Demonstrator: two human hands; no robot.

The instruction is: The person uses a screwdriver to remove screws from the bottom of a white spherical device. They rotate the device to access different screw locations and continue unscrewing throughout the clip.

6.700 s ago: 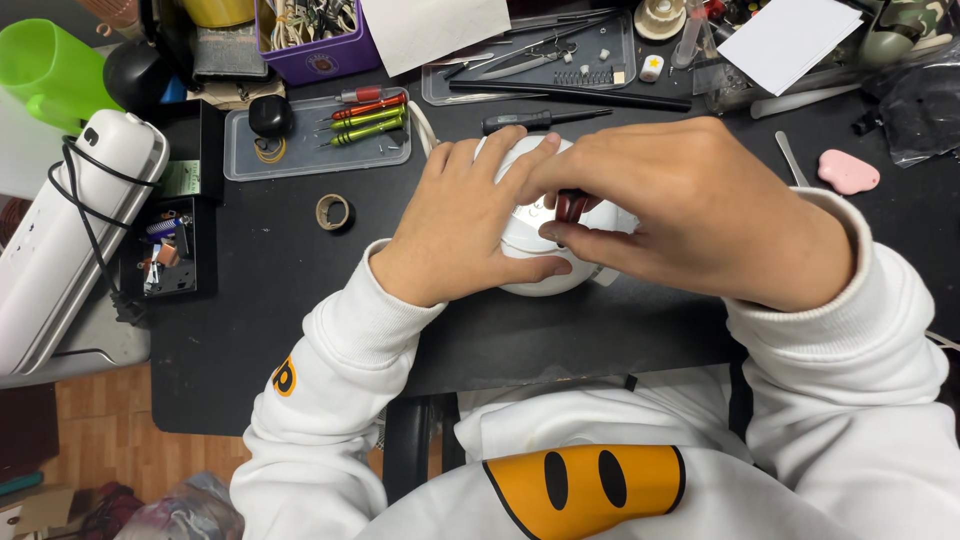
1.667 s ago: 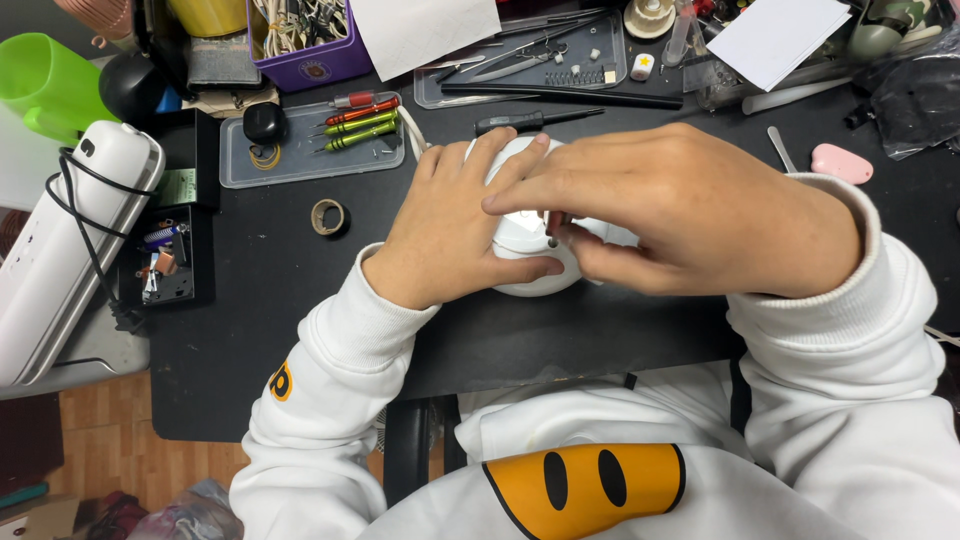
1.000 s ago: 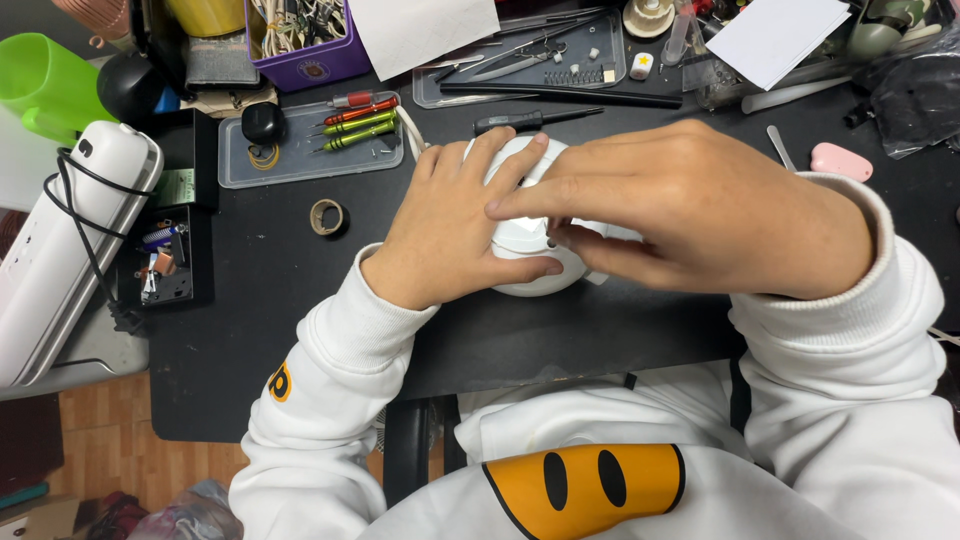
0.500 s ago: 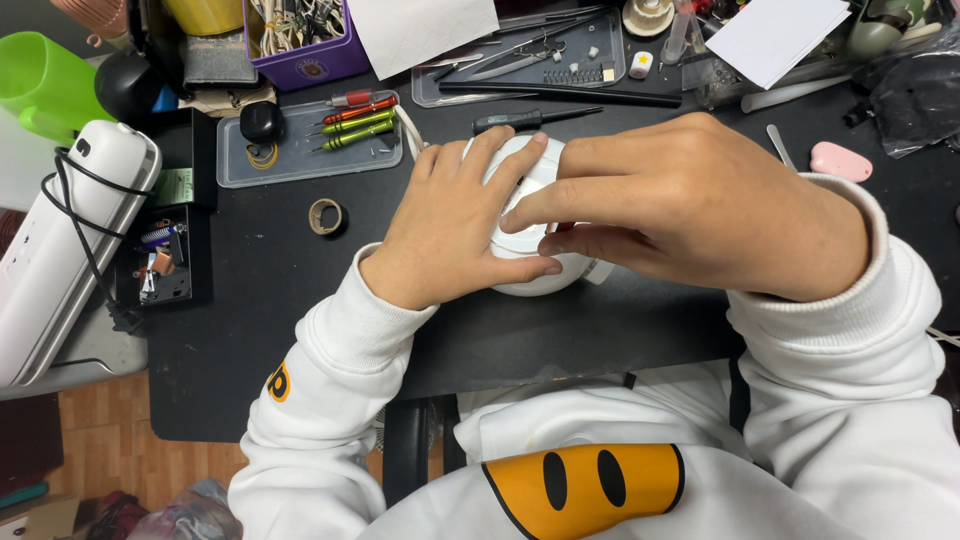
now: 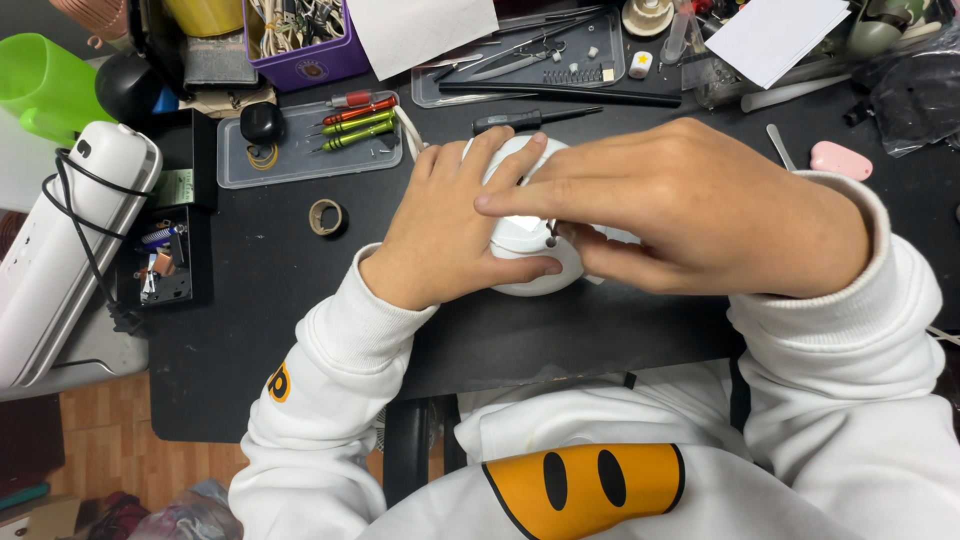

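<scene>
One green cup (image 5: 38, 88) is seen at the far left, above one long white device (image 5: 60, 250) wrapped by a black cord. Beside it, one black box (image 5: 165, 262) of small parts rests on the black surface (image 5: 260, 340). Further right, one clear tray (image 5: 300, 140) carries three screwdrivers (image 5: 358, 122), one red and two green, plus one black cap (image 5: 262, 122). One tape ring (image 5: 326, 217) lies alone below the tray.

At the centre, one white round object (image 5: 530, 262) sits on the surface. It is gripped from the left by the left hand (image 5: 450, 235), fingers spread over its top and thumb pressed against its lower front. One black screwdriver (image 5: 530, 119) lies just behind it, in front of a second clear tray (image 5: 560, 62) of small tools. The right hand (image 5: 690, 210) is laid across the object from the right, fingers curled, with a small dark tip (image 5: 551, 239) pinched against the object; what the tip belongs to cannot be told. One pink item (image 5: 842, 160) lies at the right, near one white paper sheet (image 5: 775, 38).
</scene>
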